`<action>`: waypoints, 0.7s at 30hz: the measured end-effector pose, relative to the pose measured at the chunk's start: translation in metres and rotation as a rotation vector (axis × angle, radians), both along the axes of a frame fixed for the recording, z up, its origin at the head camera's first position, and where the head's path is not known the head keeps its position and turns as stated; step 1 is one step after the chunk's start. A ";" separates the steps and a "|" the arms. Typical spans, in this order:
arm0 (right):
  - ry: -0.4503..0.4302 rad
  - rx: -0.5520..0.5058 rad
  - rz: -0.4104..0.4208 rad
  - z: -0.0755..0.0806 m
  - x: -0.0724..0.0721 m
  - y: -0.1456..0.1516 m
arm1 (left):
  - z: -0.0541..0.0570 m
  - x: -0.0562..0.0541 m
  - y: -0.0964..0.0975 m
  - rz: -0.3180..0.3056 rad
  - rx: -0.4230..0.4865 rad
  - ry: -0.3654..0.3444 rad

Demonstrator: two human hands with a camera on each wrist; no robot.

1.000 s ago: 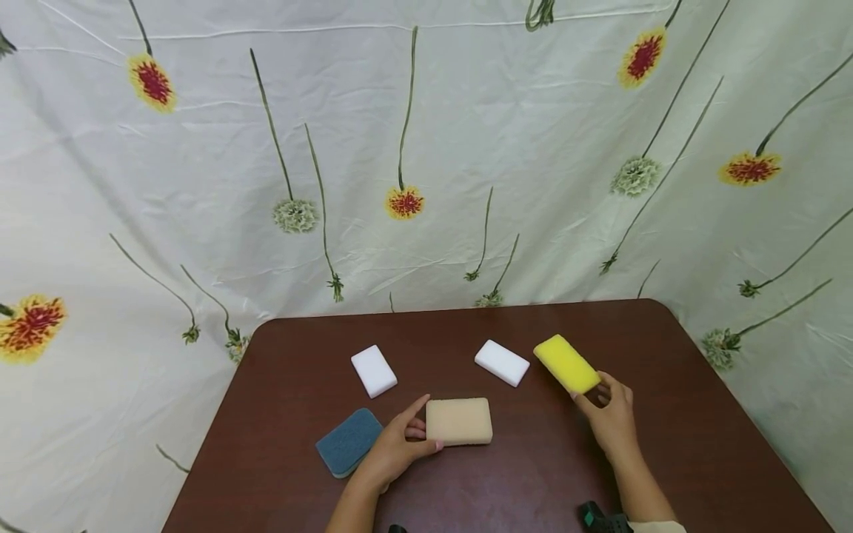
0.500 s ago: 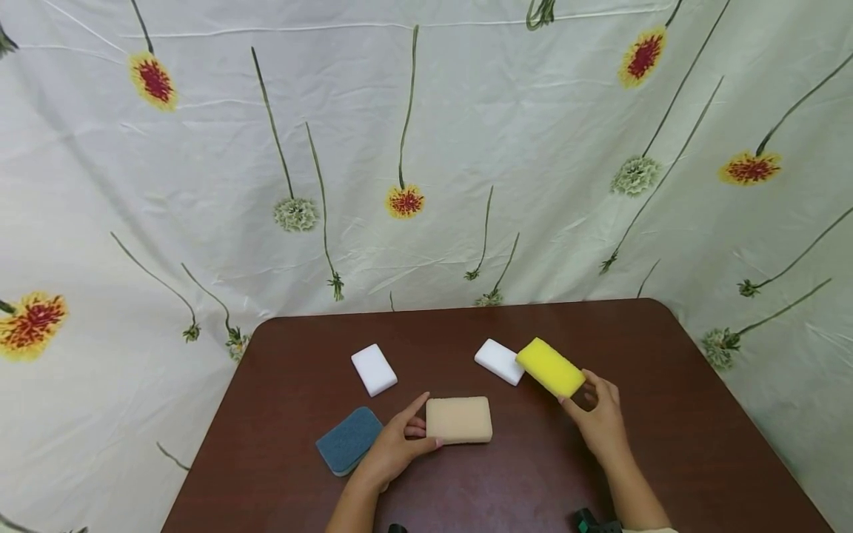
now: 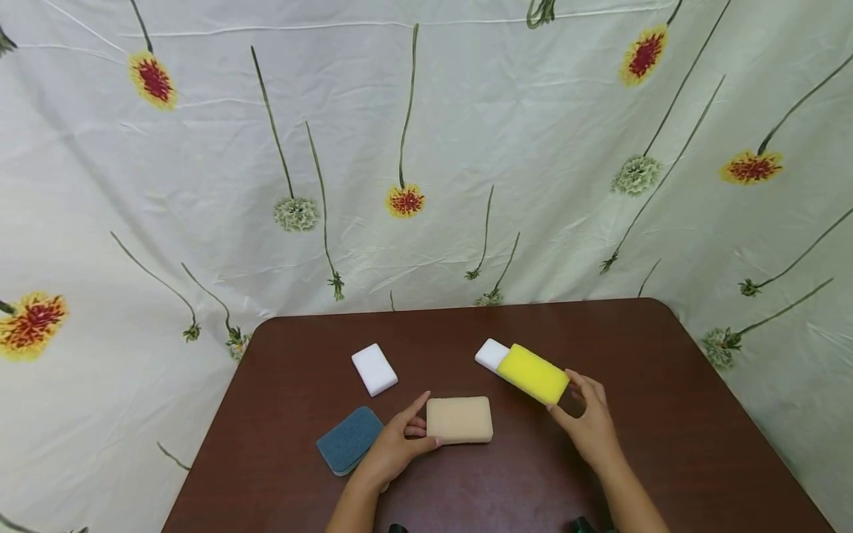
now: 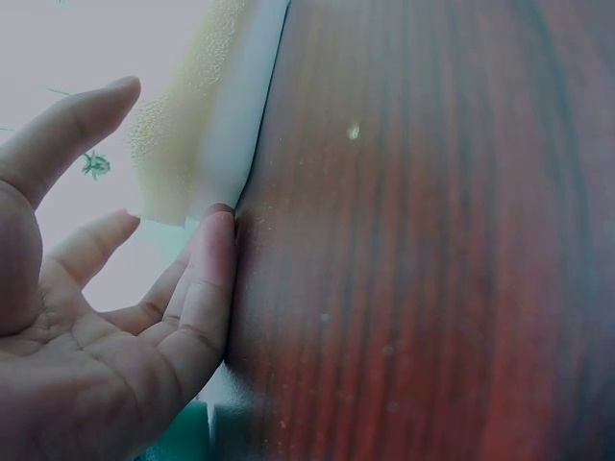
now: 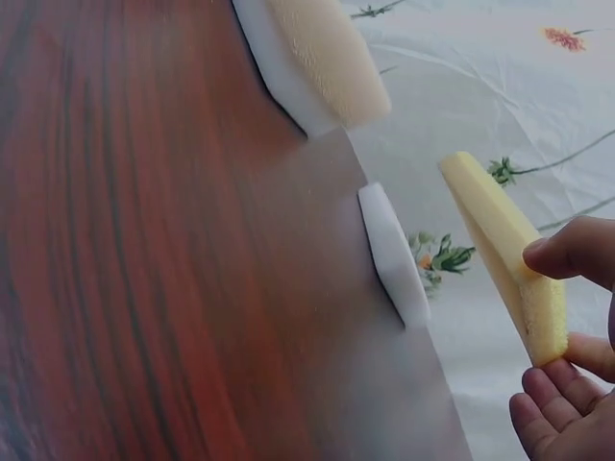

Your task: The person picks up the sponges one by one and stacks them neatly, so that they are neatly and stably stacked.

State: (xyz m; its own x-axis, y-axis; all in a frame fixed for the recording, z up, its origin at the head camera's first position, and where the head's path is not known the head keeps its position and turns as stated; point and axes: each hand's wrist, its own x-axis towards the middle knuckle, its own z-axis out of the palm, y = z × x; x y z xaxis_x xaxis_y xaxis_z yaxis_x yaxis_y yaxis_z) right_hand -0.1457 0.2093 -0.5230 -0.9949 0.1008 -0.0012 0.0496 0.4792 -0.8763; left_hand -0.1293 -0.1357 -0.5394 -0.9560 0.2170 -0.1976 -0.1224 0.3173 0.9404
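Observation:
My right hand (image 3: 589, 422) pinches the near right end of a yellow sponge (image 3: 533, 372) between thumb and fingers. In the head view the sponge overlaps most of the right white block (image 3: 490, 354); the right wrist view shows the yellow sponge (image 5: 500, 221) raised, apart from the white block (image 5: 394, 250). A beige sponge (image 3: 460, 419) lies mid-table, with a white layer (image 4: 235, 115) under it. At its left end is my left hand (image 3: 393, 448), fingertips touching the lower edge, thumb and index spread apart.
A blue sponge (image 3: 349, 440) lies left of my left hand, partly hidden behind the wrist. Another white block (image 3: 375, 369) is at the back left of the brown table (image 3: 533, 474). A flower-patterned cloth (image 3: 426, 133) hangs behind the table.
My right hand has moved left with the yellow sponge, from beside the right white block to overlapping it in the head view. My left hand and the beige sponge stay put.

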 end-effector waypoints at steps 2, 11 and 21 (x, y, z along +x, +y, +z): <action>-0.005 -0.001 0.012 0.001 0.001 -0.003 | 0.000 0.000 0.000 -0.002 -0.001 0.002; 0.013 -0.007 0.058 0.003 0.007 -0.015 | 0.000 0.001 0.001 0.013 -0.008 0.010; 0.059 -0.025 0.139 0.001 0.011 -0.033 | -0.001 0.002 0.002 0.026 -0.004 0.010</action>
State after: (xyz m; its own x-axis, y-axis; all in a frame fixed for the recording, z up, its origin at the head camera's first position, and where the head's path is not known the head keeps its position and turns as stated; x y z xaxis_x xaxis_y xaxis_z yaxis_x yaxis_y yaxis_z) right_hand -0.1344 0.1762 -0.5217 -0.9977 -0.0370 0.0567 -0.0674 0.4563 -0.8873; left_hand -0.1271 -0.1335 -0.5400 -0.9631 0.1917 -0.1890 -0.1214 0.3175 0.9404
